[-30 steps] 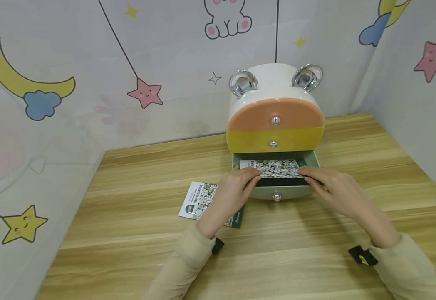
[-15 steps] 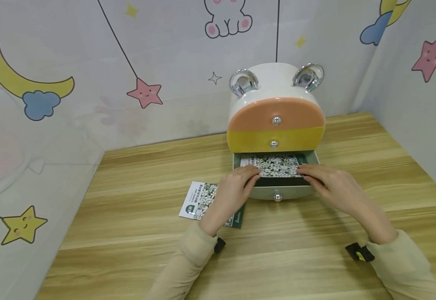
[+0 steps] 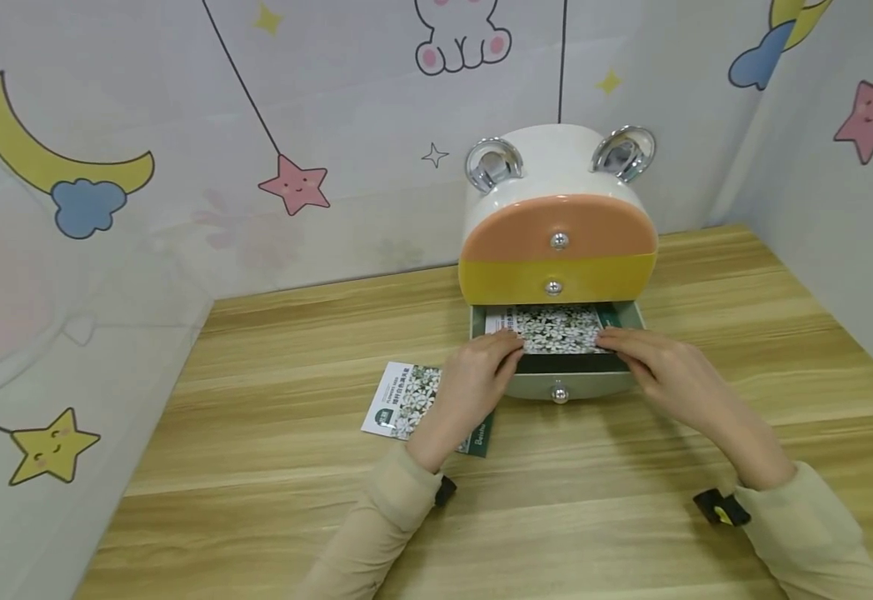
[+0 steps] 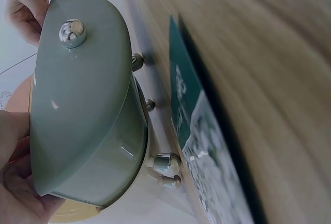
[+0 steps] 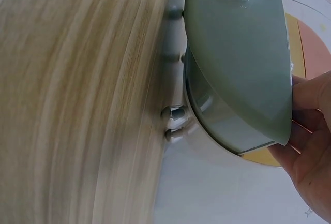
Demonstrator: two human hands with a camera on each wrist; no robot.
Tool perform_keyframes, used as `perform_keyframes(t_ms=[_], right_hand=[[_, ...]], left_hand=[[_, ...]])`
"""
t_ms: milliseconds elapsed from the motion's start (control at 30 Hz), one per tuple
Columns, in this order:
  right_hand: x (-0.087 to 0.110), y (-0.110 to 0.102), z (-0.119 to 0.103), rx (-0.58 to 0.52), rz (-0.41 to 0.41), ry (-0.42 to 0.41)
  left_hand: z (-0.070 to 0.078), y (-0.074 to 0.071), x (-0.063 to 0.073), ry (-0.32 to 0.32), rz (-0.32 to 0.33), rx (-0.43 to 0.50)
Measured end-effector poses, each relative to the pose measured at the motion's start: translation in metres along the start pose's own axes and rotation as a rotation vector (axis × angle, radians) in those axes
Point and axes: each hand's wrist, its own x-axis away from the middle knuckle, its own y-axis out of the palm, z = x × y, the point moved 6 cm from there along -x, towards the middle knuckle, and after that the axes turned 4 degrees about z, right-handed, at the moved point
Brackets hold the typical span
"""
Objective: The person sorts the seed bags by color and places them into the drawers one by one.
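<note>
A flower seed packet (image 3: 556,330), white-blossomed with a white end and a green end, lies over the pulled-out green drawer (image 3: 571,385). Its far edge reaches under the yellow drawer front. My left hand (image 3: 474,367) pinches the packet's near edge toward the left. Toward the right, my right hand (image 3: 661,367) pinches the same edge with thumb and fingers. Both wrist views show the drawer's front and silver knob (image 4: 72,32), with fingers curled over its upper rim; the packet is hidden there. A second seed packet (image 3: 414,400) lies on the table, partly behind my left forearm.
The drawer belongs to a white bear-shaped cabinet (image 3: 556,158) with silver ears, standing near the back wall. Its orange drawer (image 3: 526,233) and yellow drawer (image 3: 511,279) are closed. Wood-grained table (image 3: 271,467) surrounds it, and printed walls stand behind and at the sides.
The packet in the drawer has slid back, its far edge passing farther under the yellow drawer front. Both hands keep their pinch near the drawer. The second packet stays put.
</note>
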Motion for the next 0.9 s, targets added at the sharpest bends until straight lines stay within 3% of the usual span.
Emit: perform_keyframes(t_ms=[600,900], right_hand=[[-0.0002,0.0032,0.0006,-0.003,-0.075,0.043],[-0.0014,0.004,-0.0028,-0.018,-0.051,0.026]], left_hand=[[-0.0006,0.0009,0.001,0.017,0.012,0.038],[0.0013,0.0011,0.001,0.094,-0.027,0.053]])
